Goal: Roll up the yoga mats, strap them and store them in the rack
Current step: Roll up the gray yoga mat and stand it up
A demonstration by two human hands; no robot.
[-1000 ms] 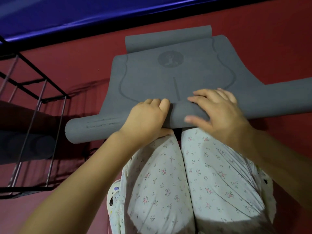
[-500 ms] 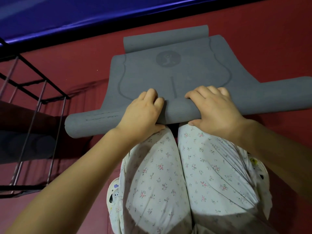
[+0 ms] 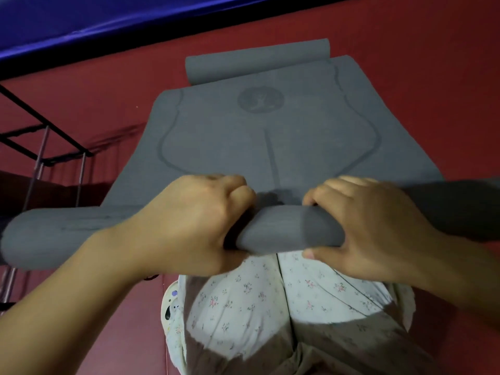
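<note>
A grey yoga mat point(image 3: 259, 136) lies on the red floor, partly rolled. Its flat part stretches away from me, with a round emblem printed near the far end. The rolled part point(image 3: 273, 228) runs left to right just above my knees. My left hand point(image 3: 194, 223) grips the roll from the near side, fingers curled over its top. My right hand point(image 3: 370, 226) grips it a little to the right, thumb underneath. A second grey mat point(image 3: 257, 60) lies fully rolled beyond the flat mat's far edge.
A black metal rack point(image 3: 40, 158) with thin upright bars stands at the left, close to the roll's left end. A blue padded band point(image 3: 108, 14) runs along the far side of the red floor point(image 3: 419, 63). My knees in flowered trousers point(image 3: 270, 307) are below the roll.
Both hands have gone from resting on the roll to clenching it, and the roll has moved further up the flat mat. My view has come closer to the mat.
</note>
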